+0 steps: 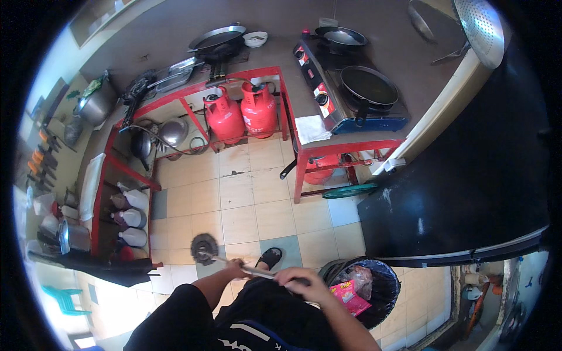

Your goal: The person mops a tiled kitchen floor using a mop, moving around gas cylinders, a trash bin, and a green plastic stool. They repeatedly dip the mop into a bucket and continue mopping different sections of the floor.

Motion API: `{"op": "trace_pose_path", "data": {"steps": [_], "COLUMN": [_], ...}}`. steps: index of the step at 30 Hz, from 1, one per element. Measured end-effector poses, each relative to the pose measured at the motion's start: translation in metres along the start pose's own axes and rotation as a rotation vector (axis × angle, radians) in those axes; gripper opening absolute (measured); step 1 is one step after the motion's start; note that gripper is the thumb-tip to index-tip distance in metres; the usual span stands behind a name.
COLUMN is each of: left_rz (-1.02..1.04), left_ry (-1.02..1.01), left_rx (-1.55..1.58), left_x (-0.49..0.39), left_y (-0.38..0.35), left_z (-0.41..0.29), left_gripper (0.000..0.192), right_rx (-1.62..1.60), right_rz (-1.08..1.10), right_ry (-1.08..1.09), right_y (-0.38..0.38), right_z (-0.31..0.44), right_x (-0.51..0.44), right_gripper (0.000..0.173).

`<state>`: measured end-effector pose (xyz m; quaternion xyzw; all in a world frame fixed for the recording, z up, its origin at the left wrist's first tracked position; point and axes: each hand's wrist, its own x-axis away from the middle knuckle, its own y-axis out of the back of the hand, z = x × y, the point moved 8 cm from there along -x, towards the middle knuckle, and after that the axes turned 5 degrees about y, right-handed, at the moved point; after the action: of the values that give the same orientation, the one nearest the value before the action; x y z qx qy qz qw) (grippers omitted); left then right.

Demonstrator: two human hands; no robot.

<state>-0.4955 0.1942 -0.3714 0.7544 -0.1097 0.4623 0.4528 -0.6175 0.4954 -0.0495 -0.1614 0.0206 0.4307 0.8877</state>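
A long-handled spin mop slants across in front of me, its round grey mop head resting low over the tiled floor at the left. My left hand grips the lower part of the handle. Farther up, near the dark end of the handle, my right hand is closed around it and looks slightly blurred. One foot in a black slipper stands on the tiles just beyond my hands.
A lined trash bin stands beside my right arm. Ahead are a red-framed counter with a gas stove, gas cylinders and a green round object near the floor. Plastic jugs fill a left shelf; a black refrigerator stands right.
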Motion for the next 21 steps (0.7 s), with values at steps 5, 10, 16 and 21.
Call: {"op": "trace_pose_path", "data": {"steps": [5,10,16,21], "left_rz": [-0.087,-0.101,0.012,-0.030], "left_ry": [-0.133,-0.769,-1.198,-1.043], "left_rx": [-0.119,0.215,0.443,0.311], "left_x": [0.013,0.065,0.158,0.147], "left_y": [-0.030,-0.057,-0.044,-0.025], "left_z": [0.011,-0.197,-0.455,-0.495], "left_gripper": [0.034,0.052,0.047,0.037], "right_rx": [0.016,0.199,0.528,0.710], "right_rz": [0.080,-0.363,-0.610,-0.740], "right_ry": [-0.023,0.170,0.469,0.497], "right_y": [-0.016,0.060,0.038,0.018], "right_z": [-0.015,0.136,0.288,0.234], "right_x": [0.020,0.093,0.156,0.171], "right_gripper": [0.007,0.030,0.047,0.038]}}
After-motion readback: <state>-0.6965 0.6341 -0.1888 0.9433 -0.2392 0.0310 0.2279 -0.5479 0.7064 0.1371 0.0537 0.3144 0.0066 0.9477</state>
